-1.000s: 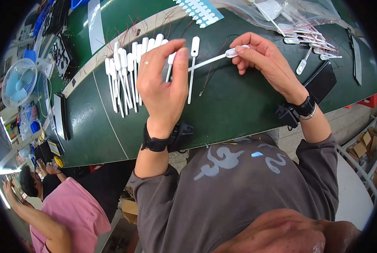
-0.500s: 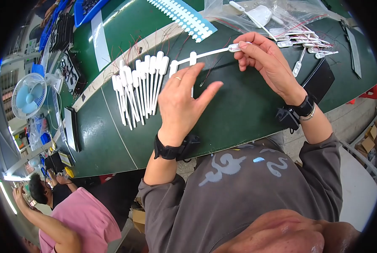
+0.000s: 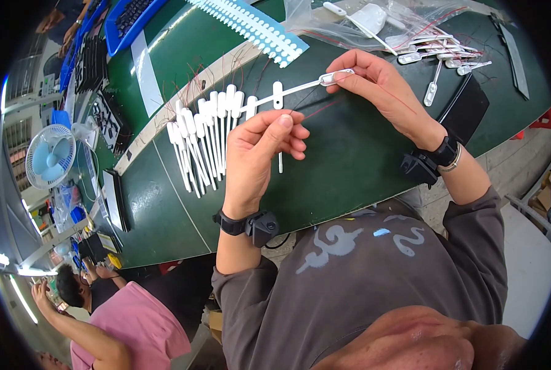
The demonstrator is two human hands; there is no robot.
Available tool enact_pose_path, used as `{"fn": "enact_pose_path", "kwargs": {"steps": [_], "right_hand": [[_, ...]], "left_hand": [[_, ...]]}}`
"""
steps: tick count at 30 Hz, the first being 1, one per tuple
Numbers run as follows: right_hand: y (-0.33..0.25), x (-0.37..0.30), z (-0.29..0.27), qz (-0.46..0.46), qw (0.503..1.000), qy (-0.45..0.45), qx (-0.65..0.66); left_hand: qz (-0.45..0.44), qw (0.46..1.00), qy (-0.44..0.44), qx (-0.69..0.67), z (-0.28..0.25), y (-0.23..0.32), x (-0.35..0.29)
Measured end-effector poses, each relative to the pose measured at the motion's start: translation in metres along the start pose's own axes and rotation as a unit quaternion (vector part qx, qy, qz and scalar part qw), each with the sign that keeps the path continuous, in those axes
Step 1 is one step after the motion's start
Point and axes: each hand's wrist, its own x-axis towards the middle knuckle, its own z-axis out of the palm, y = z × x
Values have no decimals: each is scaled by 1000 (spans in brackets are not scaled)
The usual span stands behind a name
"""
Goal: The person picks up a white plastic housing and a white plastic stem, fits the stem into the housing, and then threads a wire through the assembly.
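Note:
My right hand (image 3: 386, 92) pinches the oval head of a slim white plastic stick (image 3: 336, 78), whose shaft points left over the green table. A thin red wire trails from that head across my right palm. With thumb and forefinger together, my left hand (image 3: 257, 145) grips a thin wire (image 3: 317, 113), red along the part that shows; a dark strand is near the fingertips. Just beyond my left hand lies a single white stick with a rounded head (image 3: 278, 92). Left of it, several similar white sticks (image 3: 211, 132) lie in a row, thin wires at their heads.
A blue sheet of white stickers (image 3: 291, 46) lies at the far side, beside a clear plastic bag (image 3: 306, 24). More white sticks (image 3: 442, 52) are heaped at far right, near a black flat object (image 3: 463, 111). At left are a fan (image 3: 50, 157) and a seated person (image 3: 127, 320).
My left hand has gone from spread fingers to a pinch on the thin wire. My right hand has shifted slightly left with the white stick.

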Motion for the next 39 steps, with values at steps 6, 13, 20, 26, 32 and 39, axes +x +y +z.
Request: {"fn": "enact_pose_path", "kwargs": {"steps": [6,13,20,26,32,39], "right_hand": [[3,-2,4,30,998,-42,30],[-4,-3,5,102,992,-72,35],[0,-1,2,99,991,-87,10],[5,-1,5,109,990,-88,-11],[6,-4,11,119,986,-118,-15],[4,-6,10,123,984,-125,-17]], "left_hand": [[-3,999,-15,-31,-1,5,-1],[28,995,58,80,9,14,-11],[288,715,187,609,13,-3,-7],[429,569,166,682,15,-2,4],[340,763,37,548,7,-18,12],[282,788,27,547,5,-14,5]]}}
